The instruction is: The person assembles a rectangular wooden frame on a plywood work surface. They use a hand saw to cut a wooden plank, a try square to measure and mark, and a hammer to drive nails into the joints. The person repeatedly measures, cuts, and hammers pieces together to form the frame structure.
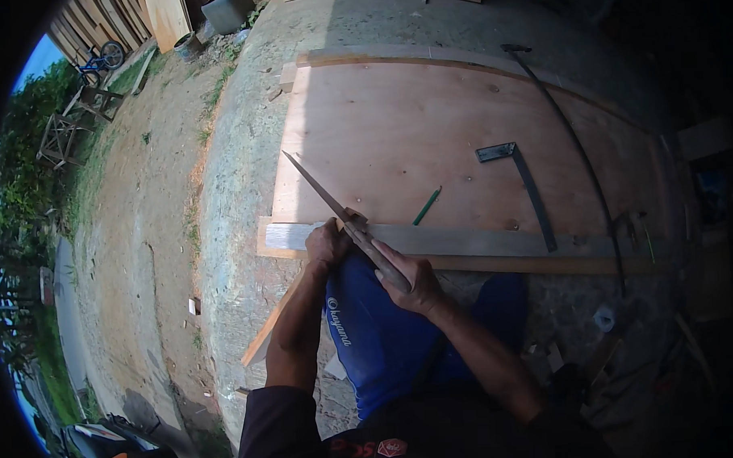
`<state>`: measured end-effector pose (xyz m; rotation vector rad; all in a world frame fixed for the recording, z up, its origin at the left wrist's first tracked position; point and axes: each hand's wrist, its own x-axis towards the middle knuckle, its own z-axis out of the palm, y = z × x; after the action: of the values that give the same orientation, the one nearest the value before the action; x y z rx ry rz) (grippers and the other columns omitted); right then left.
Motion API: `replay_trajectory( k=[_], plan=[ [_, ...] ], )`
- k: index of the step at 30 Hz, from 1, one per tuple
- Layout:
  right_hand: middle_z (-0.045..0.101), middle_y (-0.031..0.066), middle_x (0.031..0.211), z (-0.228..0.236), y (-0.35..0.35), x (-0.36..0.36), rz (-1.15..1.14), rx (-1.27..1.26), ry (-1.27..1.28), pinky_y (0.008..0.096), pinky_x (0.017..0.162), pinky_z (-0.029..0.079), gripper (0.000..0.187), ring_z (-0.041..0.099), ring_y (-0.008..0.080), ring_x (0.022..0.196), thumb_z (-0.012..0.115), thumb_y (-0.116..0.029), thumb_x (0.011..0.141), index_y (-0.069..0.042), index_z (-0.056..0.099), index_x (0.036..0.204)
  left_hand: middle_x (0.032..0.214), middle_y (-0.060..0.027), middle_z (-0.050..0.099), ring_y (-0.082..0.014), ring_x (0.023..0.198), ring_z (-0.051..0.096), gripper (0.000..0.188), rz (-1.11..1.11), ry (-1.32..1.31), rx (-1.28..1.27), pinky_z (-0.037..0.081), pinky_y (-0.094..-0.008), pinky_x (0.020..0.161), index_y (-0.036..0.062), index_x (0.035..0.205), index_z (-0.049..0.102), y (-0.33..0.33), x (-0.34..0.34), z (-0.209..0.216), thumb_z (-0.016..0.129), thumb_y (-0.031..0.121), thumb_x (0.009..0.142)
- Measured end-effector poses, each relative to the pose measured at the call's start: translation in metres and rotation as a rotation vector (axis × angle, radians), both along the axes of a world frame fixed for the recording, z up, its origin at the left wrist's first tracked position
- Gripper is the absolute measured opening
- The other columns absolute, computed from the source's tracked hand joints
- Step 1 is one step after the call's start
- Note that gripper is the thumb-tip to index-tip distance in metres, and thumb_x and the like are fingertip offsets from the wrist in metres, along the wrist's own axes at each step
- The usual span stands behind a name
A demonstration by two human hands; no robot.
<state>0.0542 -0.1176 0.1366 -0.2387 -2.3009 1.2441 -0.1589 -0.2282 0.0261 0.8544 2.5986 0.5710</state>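
Observation:
My right hand (pixel 414 285) is wrapped round the handle of a handsaw (pixel 321 188), whose narrow blade points up and to the left over the plywood panel. My left hand (pixel 325 245) is closed on a wooden strip (pixel 267 336), just left of the saw. The strip slants down to the lower left behind my left forearm, and a short end shows beside the blade. Where the teeth meet the wood, I cannot make out. Beneath both hands lies the near edge of the framed plywood panel (pixel 395 123), next to my knee in blue trousers.
On the panel lie a green pencil (pixel 427 206), a try square (pixel 529 187) and a long dark bar (pixel 571 125) with a bent end. A hammer-like tool (pixel 627 220) rests at the panel's dim right end. A motorcycle (pixel 108 448) stands at the lower left.

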Motion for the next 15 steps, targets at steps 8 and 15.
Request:
replay_trajectory(
  k=[8,15],
  plan=[
    [0.069,0.0269,0.116,0.070,-0.005,0.197,0.068,-0.047,-0.242,0.0391,0.081,0.061,0.057,0.074,0.0355,0.098,0.070,0.003,0.081,0.007,0.054,0.135,0.094,-0.0220,0.073,-0.0416,0.095,0.069,0.056,0.007,-0.082,-0.081,0.053,-0.0503,0.083,0.0049,0.104,0.066,-0.018,-0.003,0.009,0.070,0.055,0.081],
    [0.071,0.0238,0.098,0.006,0.003,0.020,0.007,-0.021,-0.040,0.0374,0.073,0.057,0.059,0.073,0.0347,0.083,0.069,-0.004,0.083,-0.002,0.054,0.141,0.095,-0.0222,0.072,-0.0415,0.096,0.069,0.056,-0.021,-0.014,-0.032,0.053,-0.0504,0.083,0.0053,0.106,0.066,-0.002,-0.002,0.006,0.069,0.056,0.082]
  ],
)
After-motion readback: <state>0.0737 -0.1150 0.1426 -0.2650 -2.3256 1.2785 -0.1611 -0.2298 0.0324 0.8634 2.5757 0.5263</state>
